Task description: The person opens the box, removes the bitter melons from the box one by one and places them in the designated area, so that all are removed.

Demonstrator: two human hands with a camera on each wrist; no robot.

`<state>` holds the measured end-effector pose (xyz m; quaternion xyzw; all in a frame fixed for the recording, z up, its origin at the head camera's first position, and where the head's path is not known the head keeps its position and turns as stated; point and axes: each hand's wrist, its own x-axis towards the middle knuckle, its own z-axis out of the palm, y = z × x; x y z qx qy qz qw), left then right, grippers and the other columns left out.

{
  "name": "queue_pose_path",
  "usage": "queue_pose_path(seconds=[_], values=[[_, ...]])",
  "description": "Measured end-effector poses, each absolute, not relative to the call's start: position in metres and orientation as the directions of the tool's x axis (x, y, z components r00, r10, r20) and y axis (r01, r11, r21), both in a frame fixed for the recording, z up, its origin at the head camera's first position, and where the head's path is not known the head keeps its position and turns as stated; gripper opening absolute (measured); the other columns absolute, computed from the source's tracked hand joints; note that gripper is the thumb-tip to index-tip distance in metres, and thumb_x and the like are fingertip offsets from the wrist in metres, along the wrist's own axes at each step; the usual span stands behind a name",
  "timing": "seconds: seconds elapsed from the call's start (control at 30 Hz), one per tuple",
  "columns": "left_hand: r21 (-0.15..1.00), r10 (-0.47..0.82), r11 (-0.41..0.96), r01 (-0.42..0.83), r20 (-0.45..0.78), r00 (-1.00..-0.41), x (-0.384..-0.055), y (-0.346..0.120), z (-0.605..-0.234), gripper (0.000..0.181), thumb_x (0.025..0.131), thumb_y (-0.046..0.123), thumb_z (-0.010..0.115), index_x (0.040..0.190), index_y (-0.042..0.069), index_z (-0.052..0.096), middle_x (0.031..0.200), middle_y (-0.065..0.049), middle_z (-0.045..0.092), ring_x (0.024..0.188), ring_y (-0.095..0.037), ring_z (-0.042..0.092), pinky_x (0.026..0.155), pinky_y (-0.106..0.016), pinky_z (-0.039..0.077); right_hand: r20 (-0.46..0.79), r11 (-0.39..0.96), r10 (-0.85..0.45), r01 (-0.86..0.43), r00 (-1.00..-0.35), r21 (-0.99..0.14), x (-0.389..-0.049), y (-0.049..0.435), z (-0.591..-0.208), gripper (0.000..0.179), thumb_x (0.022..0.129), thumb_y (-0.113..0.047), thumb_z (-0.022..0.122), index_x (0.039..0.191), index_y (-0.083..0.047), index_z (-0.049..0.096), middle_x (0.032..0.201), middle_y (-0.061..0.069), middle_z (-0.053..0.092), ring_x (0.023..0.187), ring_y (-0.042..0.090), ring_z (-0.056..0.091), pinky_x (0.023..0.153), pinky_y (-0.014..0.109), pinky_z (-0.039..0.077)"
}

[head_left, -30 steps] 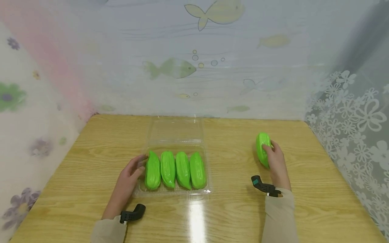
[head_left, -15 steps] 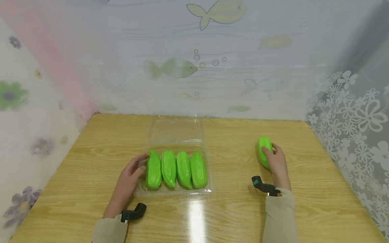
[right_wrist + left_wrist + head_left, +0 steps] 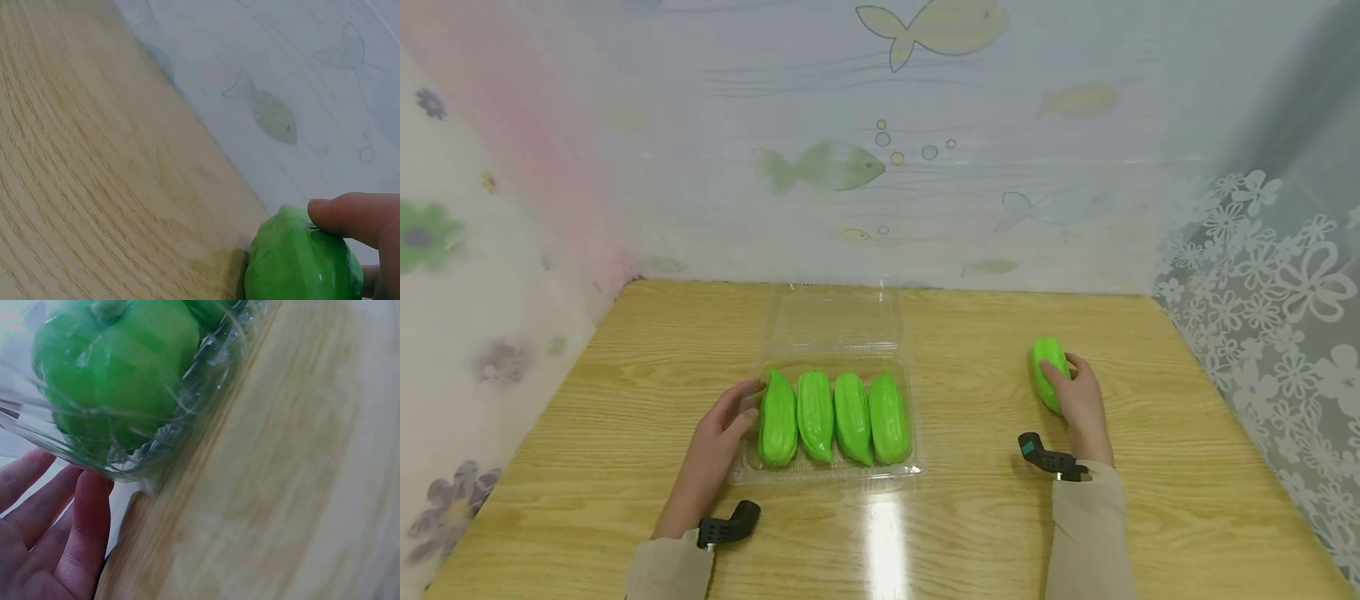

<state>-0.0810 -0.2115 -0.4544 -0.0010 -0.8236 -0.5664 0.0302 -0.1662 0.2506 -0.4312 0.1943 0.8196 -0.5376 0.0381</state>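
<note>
A bright green, ridged, glossy vegetable (image 3: pixel 1047 379), perhaps a model, lies on the right side of the table in the head view. My right hand (image 3: pixel 1084 404) grips it from the right, thumb on top; the right wrist view shows the thumb pressing the green vegetable's (image 3: pixel 303 259) upper side. Several similar green vegetables (image 3: pixel 816 417) lie side by side in a clear plastic clamshell box (image 3: pixel 831 474), lid laid back. My left hand (image 3: pixel 718 437) rests against the box's left side, with fairly straight fingers and thumb touching its edge in the left wrist view.
The box's clear lid (image 3: pixel 835 317) lies flat toward the back of the wooden table (image 3: pixel 977 517). A wall covering with fish pictures (image 3: pixel 820 167) rises behind. Flowered sheets (image 3: pixel 1255 275) flank the table on both sides.
My right hand has drawn the green vegetable slightly toward me and lowered it a little. The left hand and the box have stayed in place.
</note>
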Motion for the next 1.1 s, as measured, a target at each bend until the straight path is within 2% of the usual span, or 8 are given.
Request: queue_pose_path(seconds=[0.23, 0.47, 0.73, 0.97, 1.1], values=[[0.931, -0.033, 0.363, 0.035, 0.050, -0.998, -0.0811, -0.2125, -0.4545, 0.043, 0.094, 0.034, 0.043, 0.134, 0.021, 0.039, 0.134, 0.004, 0.041, 0.123, -0.016, 0.036, 0.088, -0.024, 0.038, -0.248, 0.347, 0.280, 0.338, -0.927, -0.875, -0.1681, 0.2516, -0.4311, 0.076, 0.087, -0.051, 0.045, 0.144, -0.014, 0.012, 0.139, 0.018, 0.025, 0.120, 0.032, 0.031, 0.095, 0.047, 0.030], [0.931, -0.031, 0.363, 0.038, 0.053, -0.998, -0.0816, -0.2118, -0.4539, 0.043, 0.094, 0.033, 0.044, 0.134, 0.020, 0.039, 0.134, 0.003, 0.041, 0.123, -0.017, 0.036, 0.089, -0.025, 0.038, -0.244, 0.350, 0.309, 0.348, -0.919, -0.870, -0.1678, 0.2529, -0.4294, 0.073, 0.088, -0.050, 0.044, 0.144, -0.013, 0.015, 0.142, 0.018, 0.022, 0.124, 0.034, 0.027, 0.098, 0.048, 0.026], [0.934, -0.029, 0.355, 0.038, 0.052, -0.998, -0.0828, -0.2116, -0.4535, 0.042, 0.095, 0.030, 0.044, 0.134, 0.019, 0.039, 0.134, 0.003, 0.041, 0.124, -0.018, 0.034, 0.092, -0.038, 0.036, -0.245, 0.339, 0.347, 0.365, -0.905, -0.867, -0.1675, 0.2547, -0.4286, 0.069, 0.089, -0.047, 0.044, 0.143, -0.012, 0.017, 0.144, 0.016, 0.018, 0.127, 0.034, 0.022, 0.101, 0.048, 0.023], [0.943, -0.018, 0.331, 0.042, 0.051, -0.999, -0.0819, -0.2114, -0.4542, 0.041, 0.094, 0.028, 0.044, 0.134, 0.018, 0.039, 0.135, 0.002, 0.041, 0.123, -0.018, 0.036, 0.085, -0.026, 0.042, -0.219, 0.357, 0.381, 0.362, -0.898, -0.861, -0.1661, 0.2568, -0.4294, 0.069, 0.089, -0.046, 0.043, 0.143, -0.011, 0.019, 0.144, 0.017, 0.020, 0.128, 0.035, 0.022, 0.101, 0.048, 0.022], [0.945, -0.016, 0.323, 0.044, 0.052, -0.999, -0.0814, -0.2114, -0.4543, 0.042, 0.094, 0.028, 0.045, 0.134, 0.017, 0.039, 0.135, 0.002, 0.041, 0.123, -0.018, 0.036, 0.085, -0.023, 0.041, -0.199, 0.349, 0.399, 0.349, -0.895, -0.870, -0.1652, 0.2579, -0.4287, 0.068, 0.089, -0.048, 0.043, 0.142, -0.013, 0.021, 0.143, 0.014, 0.023, 0.128, 0.031, 0.023, 0.101, 0.046, 0.023]])
